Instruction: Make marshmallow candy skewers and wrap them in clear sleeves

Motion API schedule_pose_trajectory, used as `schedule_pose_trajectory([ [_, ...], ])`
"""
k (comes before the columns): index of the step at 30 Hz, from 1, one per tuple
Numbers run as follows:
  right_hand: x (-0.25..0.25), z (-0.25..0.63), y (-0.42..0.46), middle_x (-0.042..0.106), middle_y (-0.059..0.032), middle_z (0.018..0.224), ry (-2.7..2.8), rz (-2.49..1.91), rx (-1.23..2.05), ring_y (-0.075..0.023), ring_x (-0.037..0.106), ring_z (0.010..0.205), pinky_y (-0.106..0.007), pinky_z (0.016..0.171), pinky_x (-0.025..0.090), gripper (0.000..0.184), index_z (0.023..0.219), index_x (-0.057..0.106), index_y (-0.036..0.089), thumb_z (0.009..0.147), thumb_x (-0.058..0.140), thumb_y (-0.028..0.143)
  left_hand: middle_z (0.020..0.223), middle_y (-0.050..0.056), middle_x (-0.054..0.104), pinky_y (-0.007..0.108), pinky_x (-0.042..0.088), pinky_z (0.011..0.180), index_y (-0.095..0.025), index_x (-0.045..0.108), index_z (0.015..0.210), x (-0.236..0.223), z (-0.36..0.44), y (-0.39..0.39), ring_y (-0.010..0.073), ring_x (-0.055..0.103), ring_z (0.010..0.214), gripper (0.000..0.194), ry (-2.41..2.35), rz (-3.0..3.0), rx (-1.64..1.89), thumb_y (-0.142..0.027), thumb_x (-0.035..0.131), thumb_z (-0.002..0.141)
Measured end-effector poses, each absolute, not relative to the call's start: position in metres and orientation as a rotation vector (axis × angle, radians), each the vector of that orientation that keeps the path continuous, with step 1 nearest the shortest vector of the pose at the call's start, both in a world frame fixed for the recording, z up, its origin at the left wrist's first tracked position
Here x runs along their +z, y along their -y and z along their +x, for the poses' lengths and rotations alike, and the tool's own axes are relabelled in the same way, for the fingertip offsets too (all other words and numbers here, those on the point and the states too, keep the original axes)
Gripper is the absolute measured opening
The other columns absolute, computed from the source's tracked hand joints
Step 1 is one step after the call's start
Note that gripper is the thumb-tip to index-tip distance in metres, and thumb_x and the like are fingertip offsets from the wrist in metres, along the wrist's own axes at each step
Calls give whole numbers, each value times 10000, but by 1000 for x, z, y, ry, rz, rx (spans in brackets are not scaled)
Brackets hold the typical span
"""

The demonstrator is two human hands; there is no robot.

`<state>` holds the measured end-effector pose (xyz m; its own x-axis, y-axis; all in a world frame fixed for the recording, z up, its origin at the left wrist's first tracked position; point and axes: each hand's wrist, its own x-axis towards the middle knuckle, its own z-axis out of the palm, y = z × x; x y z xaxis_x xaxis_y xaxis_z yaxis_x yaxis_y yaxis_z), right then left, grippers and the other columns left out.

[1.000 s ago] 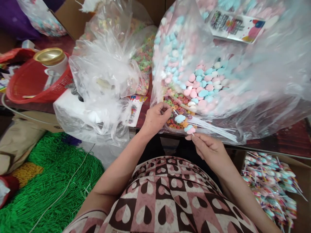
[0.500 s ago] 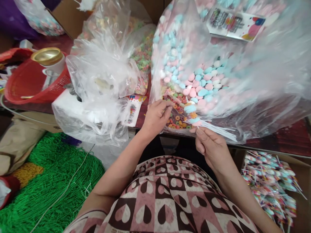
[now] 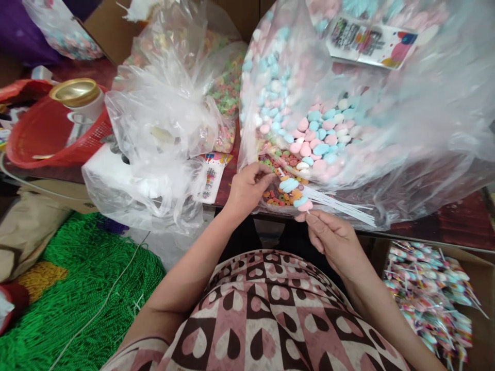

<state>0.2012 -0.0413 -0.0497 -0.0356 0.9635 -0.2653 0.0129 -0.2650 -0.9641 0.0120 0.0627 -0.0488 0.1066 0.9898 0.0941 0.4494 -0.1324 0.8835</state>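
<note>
My right hand pinches the lower end of a candy skewer, a thin white stick threaded with pink, blue and white candies and orange rings. The skewer slants up and left toward my left hand, whose thumb and fingertips are drawn together over the ring candies; whatever is between them is too small to make out. Beside the skewer lies a bundle of white sticks. Pink, blue and white oval candies spill inside a large clear plastic bag just behind.
Left of my hands are a crumpled clear bag, a printed packet and a red basket with a mug. Wrapped candy skewers fill a box at lower right. Green strands heap at lower left.
My right hand has brought the skewer left and slightly down, its tip now close to my left hand. The left hand has barely shifted, fingers still drawn together.
</note>
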Motion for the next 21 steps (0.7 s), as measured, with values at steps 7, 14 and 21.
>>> schedule_pose_trajectory([
  [7, -53, 199, 42, 383, 83, 411, 1171, -1452, 1402, -76, 331, 364, -218, 415, 248, 360, 942, 733, 182, 895, 579, 503, 670, -34, 609, 249, 487, 600, -219, 561, 830, -47, 23, -59, 107, 595, 621, 221, -1061, 913, 1169, -367, 714, 770],
  [14, -50, 198, 43, 376, 81, 409, 1158, -1474, 1398, -84, 320, 357, -223, 397, 234, 365, 917, 731, 186, 880, 582, 517, 694, -39, 610, 270, 521, 678, -221, 558, 818, -51, 30, -56, 111, 621, 670, 226, -1103, 1044, 1260, -363, 728, 774],
  [21, -45, 197, 43, 385, 80, 414, 1177, -1457, 1426, -79, 326, 365, -220, 410, 233, 357, 901, 717, 182, 885, 579, 510, 684, -42, 596, 243, 499, 638, -217, 582, 810, -54, 29, -56, 101, 586, 641, 156, -1101, 1113, 1304, -316, 702, 802],
])
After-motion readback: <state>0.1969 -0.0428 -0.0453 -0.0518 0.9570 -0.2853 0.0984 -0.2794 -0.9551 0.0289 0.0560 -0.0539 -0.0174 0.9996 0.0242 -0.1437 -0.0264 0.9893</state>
